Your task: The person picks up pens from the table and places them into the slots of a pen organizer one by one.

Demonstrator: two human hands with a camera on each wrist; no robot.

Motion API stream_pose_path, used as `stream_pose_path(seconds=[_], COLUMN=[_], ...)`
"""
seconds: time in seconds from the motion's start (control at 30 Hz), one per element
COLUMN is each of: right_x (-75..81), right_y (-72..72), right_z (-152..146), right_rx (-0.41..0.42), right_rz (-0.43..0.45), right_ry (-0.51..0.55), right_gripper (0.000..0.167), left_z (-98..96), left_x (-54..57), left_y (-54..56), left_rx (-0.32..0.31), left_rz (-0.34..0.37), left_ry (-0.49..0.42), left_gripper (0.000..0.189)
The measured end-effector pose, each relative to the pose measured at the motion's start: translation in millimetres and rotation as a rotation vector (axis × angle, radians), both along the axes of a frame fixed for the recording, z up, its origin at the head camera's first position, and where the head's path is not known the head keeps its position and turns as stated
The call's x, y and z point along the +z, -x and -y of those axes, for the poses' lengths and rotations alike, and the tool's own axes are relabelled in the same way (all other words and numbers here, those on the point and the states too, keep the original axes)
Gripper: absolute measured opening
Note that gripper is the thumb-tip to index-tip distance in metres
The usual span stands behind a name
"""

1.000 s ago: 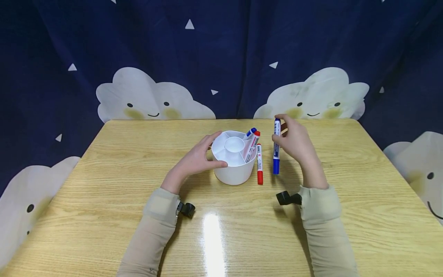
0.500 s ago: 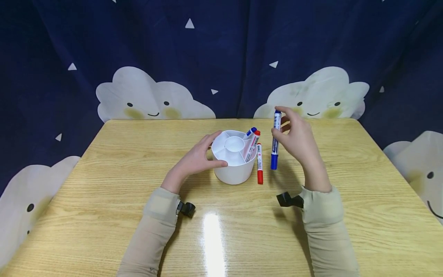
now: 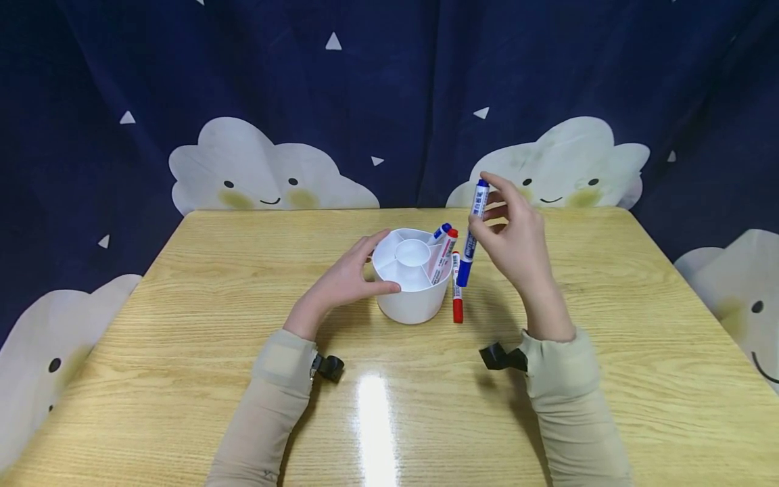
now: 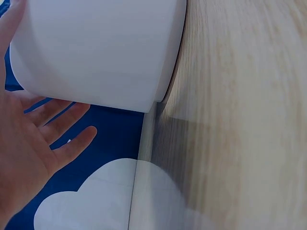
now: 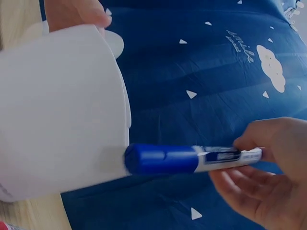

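- Head view: the right hand (image 3: pixel 517 240) pinches a blue whiteboard marker (image 3: pixel 470 245) between thumb and fingers, forefinger at its top end, and holds it in the air to the right of the white divided organizer (image 3: pixel 408 309).
- Compared with half a second ago, that marker is higher and further left, and it leans more, its blue cap down and toward the organizer.
- The left hand (image 3: pixel 343 277) is unchanged: it clasps the organizer's left side, thumb on the near rim, forefinger at the far rim.
- The organizer stays in place on the wooden table (image 3: pixel 182 379). A red-capped marker (image 3: pixel 446 256) and a blue-capped marker (image 3: pixel 439 235) lean in its right part; the latter's lower end is hidden, and whether they share a compartment is hard to tell.
- A red marker (image 3: pixel 458 311) lies just right of the organizer, now partly covered by the held marker's cap.
- Left wrist view: the organizer's wall fills the upper left, cut off above; the left hand's fingers are spread, some tips hidden behind it, and the thumb is cropped.
- Right wrist view: the blue cap, slightly blurred, overlaps the organizer's edge; whether they touch cannot be told. Part of the left hand shows beyond the organizer, and a red piece is cropped at the lower-left corner.
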State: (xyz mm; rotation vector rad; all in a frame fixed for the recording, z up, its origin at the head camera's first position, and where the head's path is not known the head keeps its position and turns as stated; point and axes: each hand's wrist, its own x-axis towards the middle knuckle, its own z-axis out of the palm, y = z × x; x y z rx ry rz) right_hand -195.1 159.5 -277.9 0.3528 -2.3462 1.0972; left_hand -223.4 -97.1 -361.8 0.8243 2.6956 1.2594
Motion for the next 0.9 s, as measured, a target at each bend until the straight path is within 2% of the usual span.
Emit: stream_pose_path(seconds=[0.27,0.47,0.67,0.9], right_x=[1.9,1.1,-2.1,-7.5], right_y=[-5.5,-8.5,-7.8,-3.6], right_z=[11,18,23,27], right_rx=[0.031,0.051,0.081,0.111], right_rz=[-0.127,-0.205,-0.265,-0.259], right_ry=[0.196,0.278,0.303,0.272], right_gripper=[0.051,0.049,0.045,0.042], left_z=[0.1,-0.2,0.1,0.0], left_x=[1.0,0.8,1.9,1.5], left_y=[0.0,0.1,-1.0,-0.6], left_rx=[0.001,-0.015,-0.002,-0.011], left_rz=[0.006,0.003,0.010,0.006], left_ry=[0.000,-0.017,-0.001,-0.020], left_gripper=[0.097,0.097,0.097,0.097])
